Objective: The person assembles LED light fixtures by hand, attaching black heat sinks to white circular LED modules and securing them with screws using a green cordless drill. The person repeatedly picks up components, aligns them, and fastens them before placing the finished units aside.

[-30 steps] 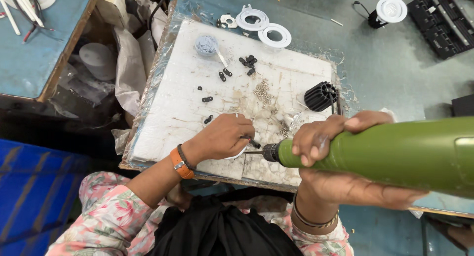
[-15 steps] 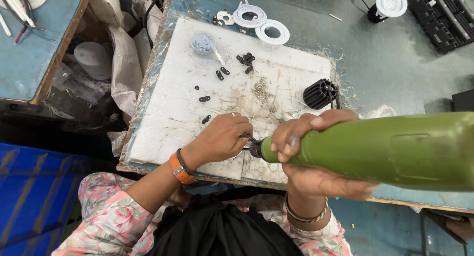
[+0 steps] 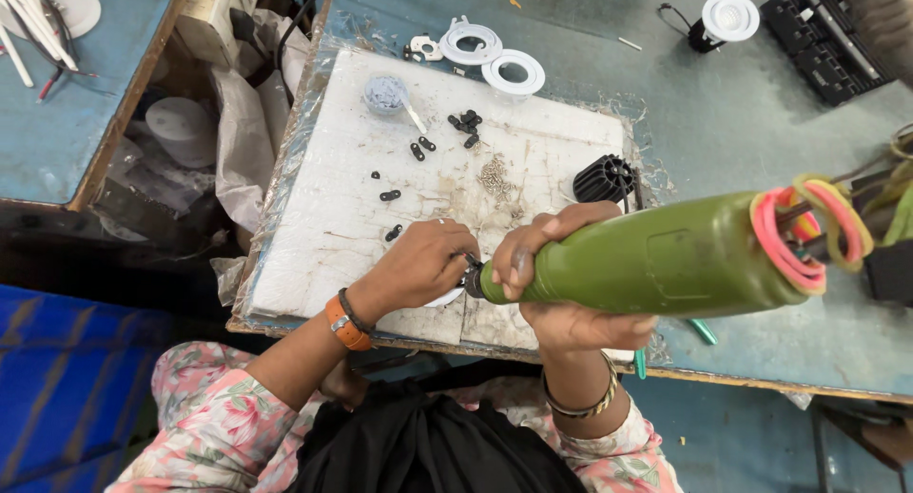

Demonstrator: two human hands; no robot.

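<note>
Bags and wrap: crumpled clear plastic bags (image 3: 238, 122) at ten o'clock, beside the white foam board (image 3: 323, 236).
Small tub: round clear cup (image 3: 385, 92) of grey bits at eleven o'clock on the board.
Left hand (image 3: 418, 263): fingers curled down on a white piece (image 3: 445, 298), mostly hidden beneath.
Tool tip: touches those fingertips; bit too small to see.
Right hand (image 3: 561, 284): clenched around the green power screwdriver (image 3: 656, 260), lying across at three o'clock.
Cord: cut off right.
</note>
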